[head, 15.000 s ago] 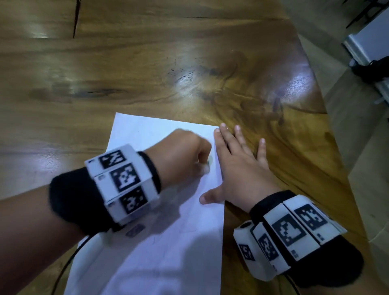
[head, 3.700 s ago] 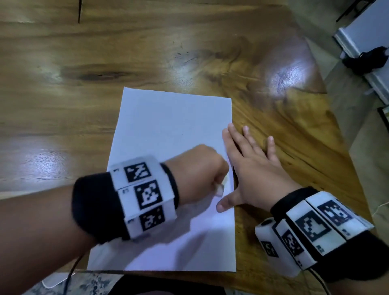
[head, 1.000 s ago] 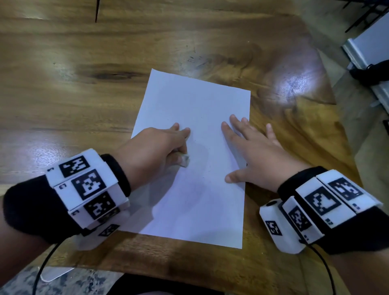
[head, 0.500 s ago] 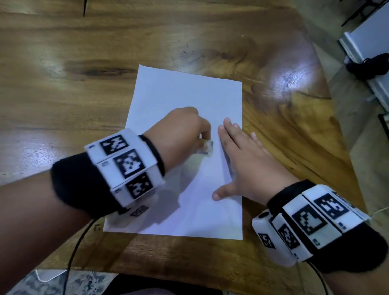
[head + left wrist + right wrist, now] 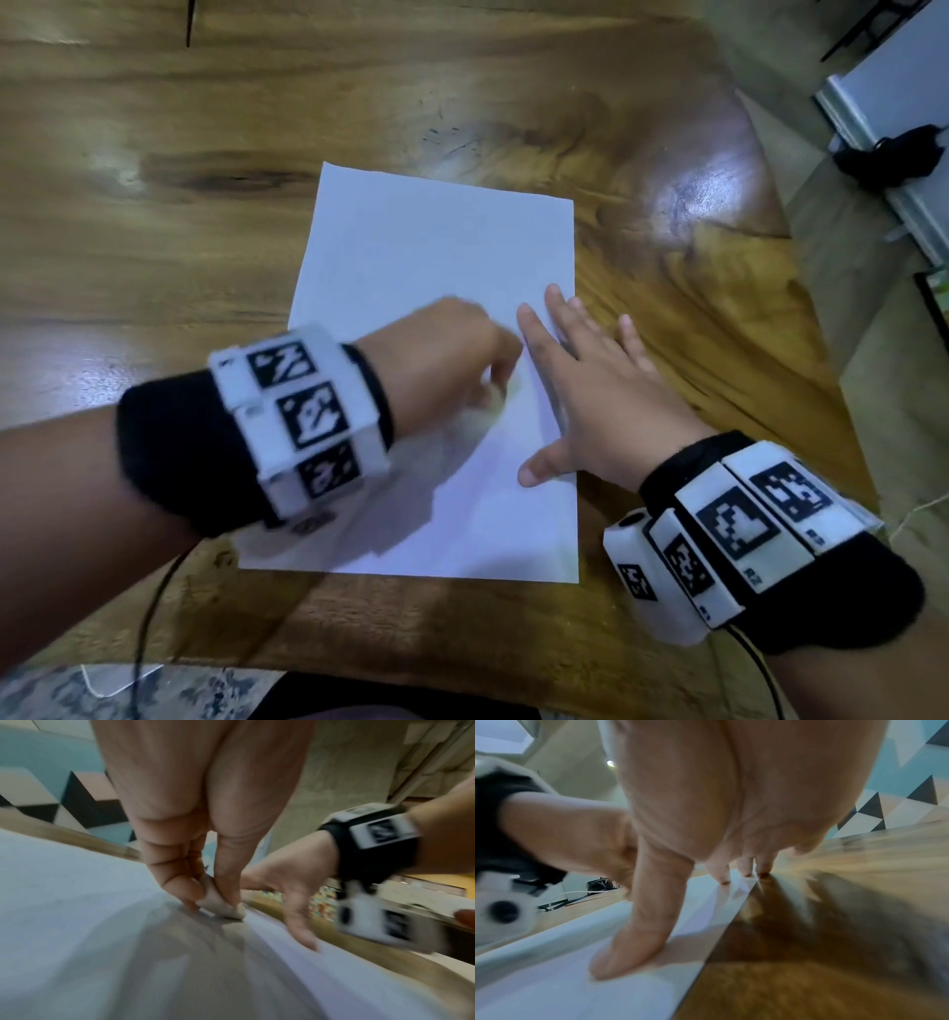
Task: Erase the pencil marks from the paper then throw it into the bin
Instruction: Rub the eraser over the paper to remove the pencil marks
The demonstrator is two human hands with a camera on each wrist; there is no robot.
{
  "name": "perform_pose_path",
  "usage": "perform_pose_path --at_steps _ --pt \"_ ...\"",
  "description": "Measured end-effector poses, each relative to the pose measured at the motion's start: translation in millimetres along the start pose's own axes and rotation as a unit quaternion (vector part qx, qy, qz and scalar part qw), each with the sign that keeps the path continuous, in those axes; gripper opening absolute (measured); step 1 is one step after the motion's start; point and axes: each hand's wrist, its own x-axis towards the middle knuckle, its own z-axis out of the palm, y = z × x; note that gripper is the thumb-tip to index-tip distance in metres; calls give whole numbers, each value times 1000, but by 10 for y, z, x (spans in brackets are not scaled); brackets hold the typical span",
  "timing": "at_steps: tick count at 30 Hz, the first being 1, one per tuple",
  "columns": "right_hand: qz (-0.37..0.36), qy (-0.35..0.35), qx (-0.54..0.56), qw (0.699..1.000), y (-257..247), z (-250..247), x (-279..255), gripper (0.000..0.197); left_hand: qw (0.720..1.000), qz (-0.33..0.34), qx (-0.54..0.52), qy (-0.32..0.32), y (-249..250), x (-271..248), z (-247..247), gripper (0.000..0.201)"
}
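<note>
A white sheet of paper (image 5: 436,267) lies flat on the wooden table (image 5: 154,246). My left hand (image 5: 452,360) pinches a small whitish eraser (image 5: 221,905) between thumb and fingers and presses it on the paper near its right side; the hand is blurred by motion. My right hand (image 5: 590,390) lies flat with straight fingers across the paper's right edge, thumb (image 5: 628,949) on the sheet (image 5: 552,983) and outer fingers on the wood. No pencil marks are plain to see. The bin is out of view.
The table's right edge (image 5: 801,288) drops to a light floor with a white unit and a black object (image 5: 893,154). Cables run from both wrist cameras toward the near table edge (image 5: 411,683). A patterned wall shows in the wrist views.
In the last half second my left hand shifted slightly toward me with the eraser, still beside the right hand. A second ago it was further left on the sheet.
</note>
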Motion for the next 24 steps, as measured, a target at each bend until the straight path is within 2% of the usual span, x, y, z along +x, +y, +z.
perform_pose_path --at_steps 2,4,8,10,11,15,18,22,24 --pt "6 -1 -4 1000 -14 -6 0 135 999 -39 11 26 13 189 -120 16" --pt "15 -3 -10 1000 -25 -13 6 137 998 -46 25 15 44 207 -121 14" --pt "26 -4 -9 1000 -31 -21 6 140 996 -19 -38 -78 72 -216 40 7" --pt "24 -3 -5 1000 -37 -21 -1 140 995 11 -15 -97 51 -267 49 6" --pt "23 -1 -2 1000 -39 -22 -1 140 996 25 6 -84 37 -222 25 8" --pt "22 6 6 1000 -32 -18 -1 141 999 -30 32 -5 105 193 -141 13" --pt "16 8 14 1000 -25 -10 4 141 999 -30 25 -32 161 155 -54 11" --pt "14 6 18 1000 -17 3 -11 142 996 31 18 -87 208 -179 90 9" --pt "16 4 10 1000 -29 -5 -10 142 996 15 9 -86 189 -74 26 10"
